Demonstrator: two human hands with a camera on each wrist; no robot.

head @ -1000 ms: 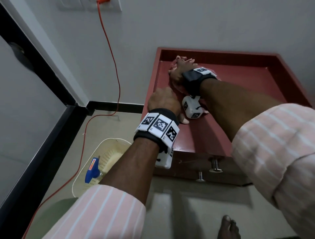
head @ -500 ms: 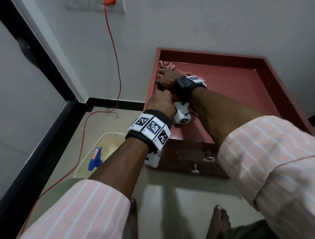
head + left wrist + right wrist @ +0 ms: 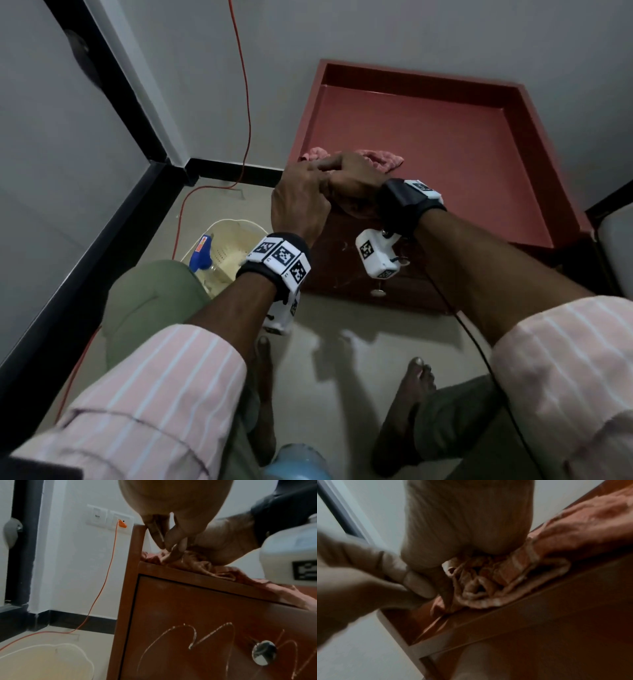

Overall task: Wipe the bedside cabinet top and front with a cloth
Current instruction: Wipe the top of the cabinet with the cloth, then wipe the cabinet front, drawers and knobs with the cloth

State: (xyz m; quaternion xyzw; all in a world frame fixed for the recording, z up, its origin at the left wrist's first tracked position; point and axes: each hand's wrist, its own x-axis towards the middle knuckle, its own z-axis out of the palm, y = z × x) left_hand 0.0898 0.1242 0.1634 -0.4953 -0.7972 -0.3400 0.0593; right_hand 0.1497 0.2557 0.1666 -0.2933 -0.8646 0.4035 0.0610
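Note:
The red-brown bedside cabinet top (image 3: 428, 154) has a raised rim on three sides. A pink cloth (image 3: 380, 161) lies bunched at its front-left corner and spills over the front edge (image 3: 197, 563). My right hand (image 3: 352, 174) sits on the bunch with its fingers curled into it (image 3: 496, 582). My left hand (image 3: 308, 178) meets it from the left, and its fingertips (image 3: 164, 545) pinch a fold of the cloth beside the right hand. The cabinet front (image 3: 188, 615) below is scratched and carries a round metal knob (image 3: 264, 654).
A cream basket (image 3: 233, 240) holding a blue spray bottle (image 3: 202, 255) stands on the floor left of the cabinet. An orange cable (image 3: 245, 102) runs down the wall from a socket (image 3: 118, 520). A black-framed door is at left; my bare feet (image 3: 407, 404) are below.
My right hand has dragged the cloth from the back left of the top to the front-left corner. My left hand has left the front edge and taken hold of the cloth.

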